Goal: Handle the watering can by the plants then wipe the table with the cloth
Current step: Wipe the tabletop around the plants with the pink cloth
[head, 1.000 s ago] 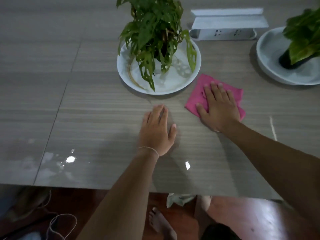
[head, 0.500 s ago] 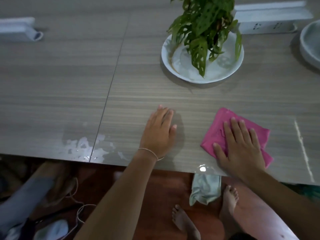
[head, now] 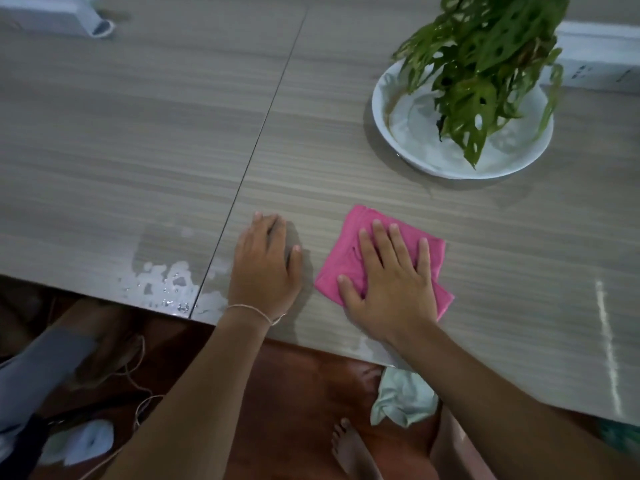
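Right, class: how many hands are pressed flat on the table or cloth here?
2. The left hand lies flat on the bare table; the right hand presses on the pink cloth.

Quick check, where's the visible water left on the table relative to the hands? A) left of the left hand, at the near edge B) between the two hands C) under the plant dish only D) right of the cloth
A: the puddle glistens at the table's near edge, left of the left hand, while the right hand presses flat on the pink cloth further right.
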A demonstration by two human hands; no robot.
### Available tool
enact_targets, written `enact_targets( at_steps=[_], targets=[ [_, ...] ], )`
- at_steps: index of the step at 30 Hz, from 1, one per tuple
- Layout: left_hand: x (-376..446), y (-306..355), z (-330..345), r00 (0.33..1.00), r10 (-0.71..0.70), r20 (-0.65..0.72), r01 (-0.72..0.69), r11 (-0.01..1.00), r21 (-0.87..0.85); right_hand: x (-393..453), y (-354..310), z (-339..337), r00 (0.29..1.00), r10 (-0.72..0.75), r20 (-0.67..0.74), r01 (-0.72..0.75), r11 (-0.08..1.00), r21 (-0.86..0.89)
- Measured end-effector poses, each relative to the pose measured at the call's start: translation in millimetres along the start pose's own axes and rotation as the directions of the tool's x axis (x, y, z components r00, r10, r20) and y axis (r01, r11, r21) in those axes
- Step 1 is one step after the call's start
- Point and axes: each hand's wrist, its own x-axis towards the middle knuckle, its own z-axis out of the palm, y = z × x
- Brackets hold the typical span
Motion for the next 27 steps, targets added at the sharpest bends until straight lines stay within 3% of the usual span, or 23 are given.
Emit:
enact_targets(
  at_steps=[4,20,27],
  targets=[
    [0.3,5.1,-0.7,0.998,-0.058,0.026,0.057,0.998,0.023,40.3,-0.8,-2.4,0.999,-0.030,0.028,0.030,1.000,0.002],
    [2.9,-0.1,6.2,1.000,-0.020,0.007,0.019,0.997,0.073,245.7,-16.6,-20.8,0.995,-0.065,0.081,0.066,0.998,-0.019],
    [5.1,1.5,6.3,0.999,-0.040,0.027,0.037,0.996,0.078,259.0,-17.6,-20.2,0.992,-0.097,0.080,0.099,0.995,-0.026]
  ],
)
